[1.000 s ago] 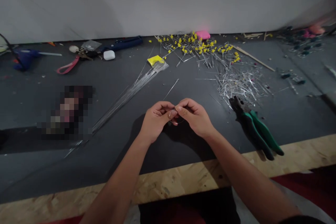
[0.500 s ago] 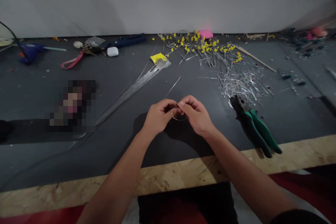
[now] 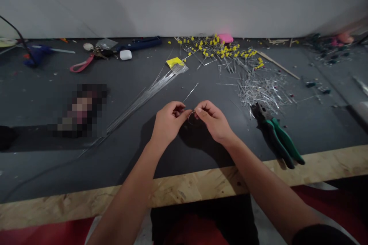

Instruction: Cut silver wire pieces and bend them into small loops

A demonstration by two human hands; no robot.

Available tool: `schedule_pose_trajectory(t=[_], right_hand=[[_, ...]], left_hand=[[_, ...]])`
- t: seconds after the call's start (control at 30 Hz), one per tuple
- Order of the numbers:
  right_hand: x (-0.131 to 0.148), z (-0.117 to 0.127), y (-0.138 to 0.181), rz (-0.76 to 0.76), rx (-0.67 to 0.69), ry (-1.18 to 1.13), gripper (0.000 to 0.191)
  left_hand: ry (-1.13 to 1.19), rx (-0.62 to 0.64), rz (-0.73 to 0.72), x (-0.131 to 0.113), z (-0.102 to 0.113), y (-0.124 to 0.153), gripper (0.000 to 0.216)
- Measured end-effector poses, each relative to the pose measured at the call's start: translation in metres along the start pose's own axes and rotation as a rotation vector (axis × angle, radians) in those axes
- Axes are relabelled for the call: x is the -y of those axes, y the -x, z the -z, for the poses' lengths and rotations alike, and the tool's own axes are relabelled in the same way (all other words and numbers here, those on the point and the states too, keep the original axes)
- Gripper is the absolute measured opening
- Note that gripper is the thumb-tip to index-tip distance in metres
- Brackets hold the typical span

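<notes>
Over the dark table, my left hand (image 3: 169, 120) and my right hand (image 3: 212, 119) face each other, fingertips pinched close together. Between them a thin metal wire (image 3: 189, 122) bends in a small curve. Both hands grip this wire, the right thumb and forefinger at its upper end. A straight wire with a twisted tip (image 3: 192, 91) sticks out beyond my left fingers; whether it is held or lies on the table I cannot tell. Left of my hands lies a long bundle of straight wires (image 3: 143, 98) with a yellow label (image 3: 174, 62).
Green-handled pliers (image 3: 277, 138) lie right of my hands, beside a heap of short wires (image 3: 260, 90). Behind are yellow-tipped wires (image 3: 221, 48) and a pink lump (image 3: 225, 38). Keys (image 3: 100, 51), a white case (image 3: 125, 54) and a blue glue gun (image 3: 38, 54) sit back left.
My hands have drawn slightly apart, the left shifting leftward. The wire loop between them shows smaller than before. The whole view has shifted a little.
</notes>
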State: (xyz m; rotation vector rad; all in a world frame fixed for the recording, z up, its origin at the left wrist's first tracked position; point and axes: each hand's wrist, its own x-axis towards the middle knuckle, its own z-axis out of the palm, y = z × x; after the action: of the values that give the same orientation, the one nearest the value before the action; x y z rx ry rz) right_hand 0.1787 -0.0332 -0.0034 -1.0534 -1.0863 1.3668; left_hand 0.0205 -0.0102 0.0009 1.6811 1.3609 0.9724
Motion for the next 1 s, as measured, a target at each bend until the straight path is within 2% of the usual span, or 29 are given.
schedule_pose_trajectory(t=[0.03,0.1,0.17,0.2,0.27,0.33,0.5,0.6,0.83,1.0], right_hand=[[0.001,0.000,0.001,0.024,0.001,0.032,0.016],[0.004,0.000,0.002,0.058,0.004,0.099,0.016],[0.004,-0.001,0.003,0.094,0.014,0.146,0.016],[0.004,-0.001,0.003,0.111,0.023,0.158,0.016],[0.003,-0.002,0.003,0.138,0.032,0.172,0.014],[0.002,-0.002,0.002,0.148,0.025,0.189,0.013],[0.000,-0.003,0.002,0.146,0.006,0.193,0.010],[0.000,-0.003,0.002,0.137,-0.006,0.182,0.008],[0.001,-0.005,0.003,0.105,-0.071,0.231,0.007],[0.000,-0.005,0.003,0.111,-0.108,0.254,0.007]], left_hand=[[0.066,-0.001,0.104,-0.001,0.001,0.001,0.027],[0.209,0.075,0.293,-0.003,0.004,0.002,0.038],[0.340,0.193,0.401,-0.006,0.005,0.003,0.044],[0.389,0.241,0.409,-0.009,0.006,0.003,0.045],[0.449,0.282,0.366,-0.014,0.005,0.004,0.040],[0.496,0.270,0.340,-0.018,0.003,0.005,0.033],[0.663,0.221,0.413,-0.020,-0.004,0.007,0.021],[0.685,0.201,0.425,-0.019,-0.006,0.008,0.019],[0.529,0.062,0.338,-0.017,-0.011,0.011,0.019],[0.244,-0.023,0.118,-0.018,-0.013,0.015,0.018]])
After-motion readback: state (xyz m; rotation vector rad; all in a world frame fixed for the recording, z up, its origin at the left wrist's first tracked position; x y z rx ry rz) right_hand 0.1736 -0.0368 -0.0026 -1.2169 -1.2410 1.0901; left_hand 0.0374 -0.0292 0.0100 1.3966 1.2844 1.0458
